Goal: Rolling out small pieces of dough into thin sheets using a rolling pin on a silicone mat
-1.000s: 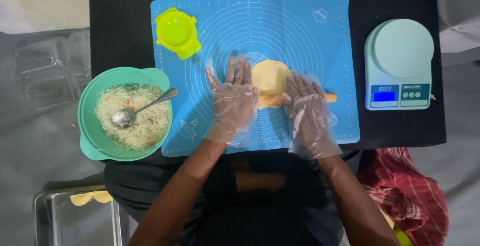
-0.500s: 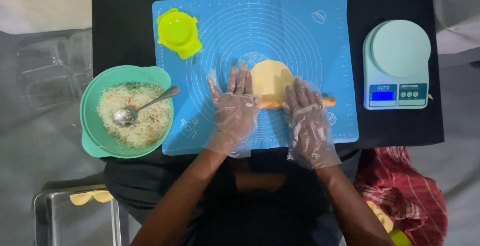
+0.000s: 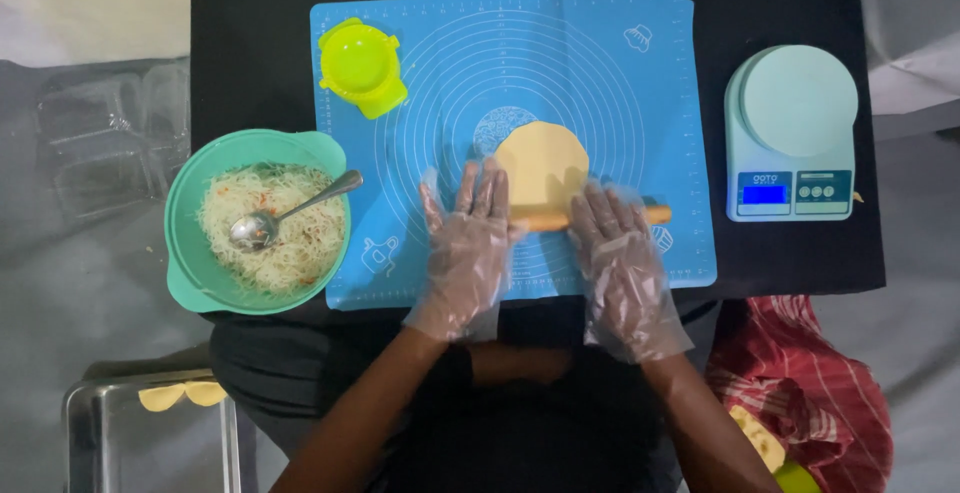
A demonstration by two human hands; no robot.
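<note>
A flat round of yellow dough (image 3: 541, 161) lies near the middle of a blue silicone mat (image 3: 600, 63). A wooden rolling pin (image 3: 545, 221) lies across the dough's near edge. My left hand (image 3: 468, 248), in a clear plastic glove, presses flat on the pin's left part with fingers spread. My right hand (image 3: 625, 263), also gloved, rests flat on the pin's right part, whose tip (image 3: 655, 215) sticks out past it.
A green bowl (image 3: 190, 273) of shredded filling with a metal spoon (image 3: 290, 211) sits left of the mat. A yellow-green dumpling press (image 3: 362, 66) lies at the mat's far left corner. A pale digital scale (image 3: 792, 133) stands to the right. A metal tray (image 3: 150, 418) holds folded dumplings at lower left.
Both hands and the rolling pin have moved toward me, from over the dough's middle to its near edge. More of the flattened dough shows beyond the pin.
</note>
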